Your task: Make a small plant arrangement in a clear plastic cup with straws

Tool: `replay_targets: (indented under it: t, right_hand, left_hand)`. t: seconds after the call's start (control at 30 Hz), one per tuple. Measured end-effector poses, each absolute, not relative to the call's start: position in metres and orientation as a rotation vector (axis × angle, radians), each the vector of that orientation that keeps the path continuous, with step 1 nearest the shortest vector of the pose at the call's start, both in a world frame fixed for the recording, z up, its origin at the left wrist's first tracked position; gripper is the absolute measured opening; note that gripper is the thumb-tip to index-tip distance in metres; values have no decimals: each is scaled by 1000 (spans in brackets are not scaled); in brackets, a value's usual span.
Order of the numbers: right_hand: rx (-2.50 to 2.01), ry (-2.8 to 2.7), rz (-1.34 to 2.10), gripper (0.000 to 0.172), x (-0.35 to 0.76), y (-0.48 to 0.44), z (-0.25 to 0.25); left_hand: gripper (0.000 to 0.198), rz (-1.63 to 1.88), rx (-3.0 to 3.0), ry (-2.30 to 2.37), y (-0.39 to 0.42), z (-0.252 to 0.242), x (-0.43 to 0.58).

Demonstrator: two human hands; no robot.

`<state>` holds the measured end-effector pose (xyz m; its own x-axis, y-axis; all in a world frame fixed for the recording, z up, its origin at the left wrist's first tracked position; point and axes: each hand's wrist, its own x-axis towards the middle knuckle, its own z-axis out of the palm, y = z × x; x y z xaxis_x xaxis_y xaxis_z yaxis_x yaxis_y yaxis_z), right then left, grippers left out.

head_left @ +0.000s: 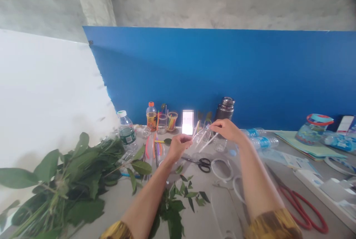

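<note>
Blue panelling (228, 68) stood behind a grey table (194, 226) in the head view, clock positions taken from its centre. At six o'clock, the left hand (178, 148) had thumb and fingertips drawn close together; whether they gripped anything could not be told. Toward four, the right hand (226, 129) had its fingertips nearly closed at the top of a clear plastic piece (205, 135), its hold likewise unclear. That piece lay between the hands, near a white straw (208, 143). Black scissors (205, 165) lay at five o'clock, leafy branches (83, 172) at eight.
</note>
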<state>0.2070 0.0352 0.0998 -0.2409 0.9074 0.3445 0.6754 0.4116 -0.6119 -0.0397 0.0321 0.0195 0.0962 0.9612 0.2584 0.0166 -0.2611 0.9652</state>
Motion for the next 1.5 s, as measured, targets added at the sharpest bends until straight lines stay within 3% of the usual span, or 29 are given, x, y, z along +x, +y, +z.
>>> replay_targets:
  t: [0.9, 1.13, 1.3, 1.5]
  right_hand:
    - [-1227, -1858, 574, 32, 197, 33, 99]
    - [-1244, -1801, 583, 30, 202, 35, 97]
    - [-1265, -1749, 581, 32, 207, 36, 95]
    - [-1288, -1723, 571, 35, 210, 37, 94]
  left_hand:
    - [1, 1354, 1492, 1116, 27, 19, -32]
    - [13, 1405, 1143, 986, 34, 13, -38]
    - [19, 1147, 726, 930, 36, 7, -42]
    - [10, 926, 514, 710, 33, 6, -38]
